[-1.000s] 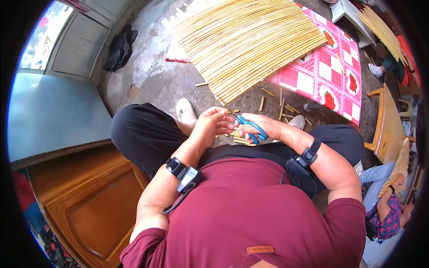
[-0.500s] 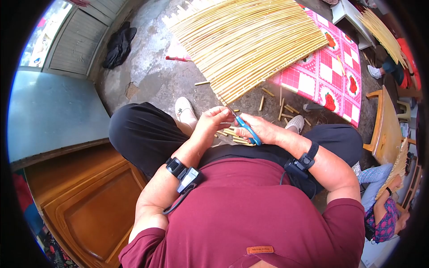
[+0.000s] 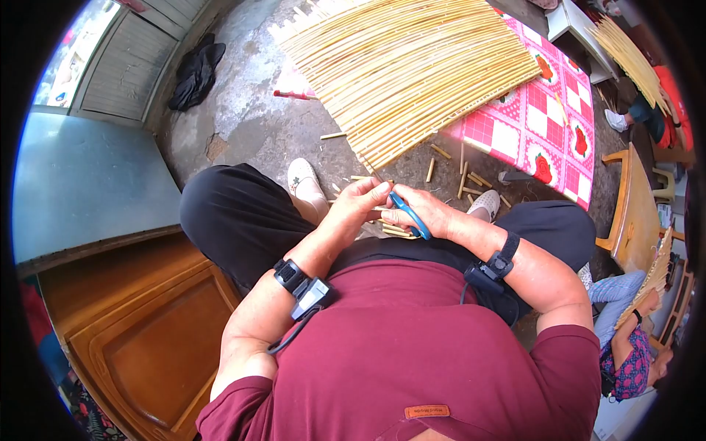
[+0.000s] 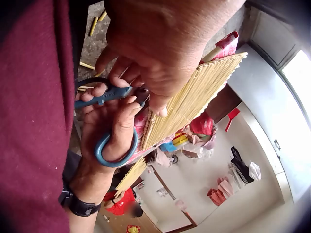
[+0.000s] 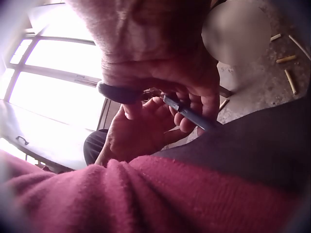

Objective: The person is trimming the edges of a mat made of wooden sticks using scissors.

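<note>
My right hand (image 3: 428, 212) grips a pair of blue-handled scissors (image 3: 409, 213), thumb through one loop (image 4: 116, 164) in the left wrist view. Their dark pivot (image 4: 142, 91) lies between my hands, the blades mostly hidden. My left hand (image 3: 351, 213) meets the scissors at the near corner of a yellow stick mat (image 3: 412, 81), fingers bent and thumb (image 4: 158, 107) overlapping the mat's edge in the left wrist view; I cannot tell what it pinches. In the right wrist view the left hand (image 5: 138, 128) shows its palm below the scissors.
The mat lies on a table with a pink checked cloth (image 3: 544, 140). Short cut sticks (image 3: 430, 170) are scattered on the concrete floor between my feet. A wooden cabinet (image 3: 147, 345) stands at left, a wooden bench (image 3: 636, 209) at right. Other people sit at far right with similar mats.
The scissors' handles have come together from a wide spread. My left hand has shifted slightly right and toward the mat's corner, covering the blades. The mat stays in place.
</note>
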`<state>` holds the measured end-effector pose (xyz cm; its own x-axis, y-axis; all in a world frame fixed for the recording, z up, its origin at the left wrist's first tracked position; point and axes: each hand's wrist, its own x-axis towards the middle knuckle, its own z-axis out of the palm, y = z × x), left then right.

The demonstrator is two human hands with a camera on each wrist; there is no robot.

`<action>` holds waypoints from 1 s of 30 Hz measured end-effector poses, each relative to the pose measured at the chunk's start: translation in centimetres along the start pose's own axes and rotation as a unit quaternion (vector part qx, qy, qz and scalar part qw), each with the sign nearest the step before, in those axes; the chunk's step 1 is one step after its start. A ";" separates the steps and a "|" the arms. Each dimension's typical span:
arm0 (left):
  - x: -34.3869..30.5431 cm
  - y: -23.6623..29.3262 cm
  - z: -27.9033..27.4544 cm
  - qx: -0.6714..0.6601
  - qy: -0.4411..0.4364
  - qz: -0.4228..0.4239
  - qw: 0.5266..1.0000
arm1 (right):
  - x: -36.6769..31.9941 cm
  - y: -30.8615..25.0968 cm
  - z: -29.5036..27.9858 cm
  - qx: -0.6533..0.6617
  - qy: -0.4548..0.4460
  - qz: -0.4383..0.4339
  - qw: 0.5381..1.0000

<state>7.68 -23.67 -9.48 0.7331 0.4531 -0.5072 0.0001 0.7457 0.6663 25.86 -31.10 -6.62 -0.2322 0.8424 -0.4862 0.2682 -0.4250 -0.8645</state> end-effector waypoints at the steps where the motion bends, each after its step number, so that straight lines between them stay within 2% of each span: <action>1: 0.0 0.0 0.1 -0.003 -0.002 0.001 1.000 | 0.0 0.1 0.1 -0.023 0.014 -0.030 0.999; 6: 0.7 -0.7 0.2 0.000 0.029 0.014 0.999 | 0.5 1.5 0.7 -0.120 0.076 -0.146 0.979; 10: 0.9 -0.7 1.0 -0.004 0.051 0.028 0.998 | 0.2 0.6 0.3 -0.139 0.063 -0.104 0.983; 12: 1.5 -1.5 1.4 -0.003 0.072 0.064 0.995 | 0.1 0.2 0.2 -0.145 0.059 -0.087 0.984; 15: 1.6 -1.9 1.3 -0.023 0.083 0.078 0.993 | 0.0 -0.6 0.0 -0.135 0.029 -0.018 0.990; 30: 1.3 -1.4 2.0 -0.059 0.093 0.071 0.991 | 0.0 0.7 0.2 -0.156 0.067 -0.077 0.982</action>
<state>10.03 -25.13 -9.98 0.5829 0.6307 -0.5123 -0.1807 0.7153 0.6751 25.88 -31.46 -7.24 -0.1724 0.9337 -0.3137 0.5183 -0.1849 -0.8350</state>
